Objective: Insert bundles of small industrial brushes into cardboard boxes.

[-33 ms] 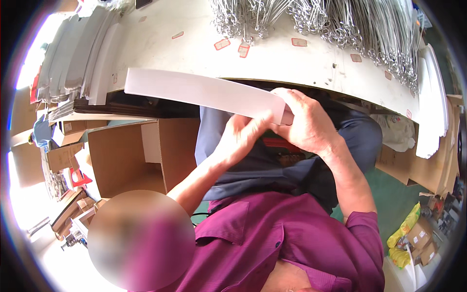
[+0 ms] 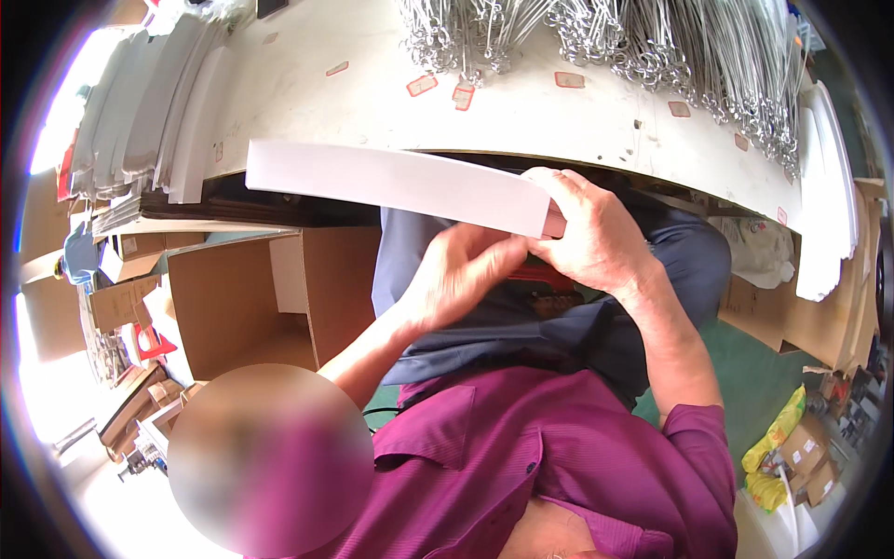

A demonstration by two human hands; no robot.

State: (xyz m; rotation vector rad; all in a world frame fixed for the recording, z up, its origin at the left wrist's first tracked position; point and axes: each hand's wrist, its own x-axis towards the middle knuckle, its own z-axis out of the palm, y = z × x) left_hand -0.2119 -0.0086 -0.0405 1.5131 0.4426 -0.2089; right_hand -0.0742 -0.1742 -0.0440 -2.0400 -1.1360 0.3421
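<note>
yellow bag (image 2: 778,430) beside brown boxes (image 2: 805,447)

The box (image 2: 396,189) is showing plain white. The shirt (image 2: 601,429) is glowing magenta-purple, fine lines running through it, with a dark button (image 2: 533,469) standing out. The trousers (image 2: 691,256) are looking navy blue. The table (image 2: 372,116) is appearing off-white, its labels (image 2: 422,86) showing red borders round pale centres. The wires (image 2: 643,42) are gleaming silver. The carton (image 2: 233,298) is showing brown, the floor (image 2: 756,349) is looking green, and the bag (image 2: 780,427) is mixing yellow with green.
</note>
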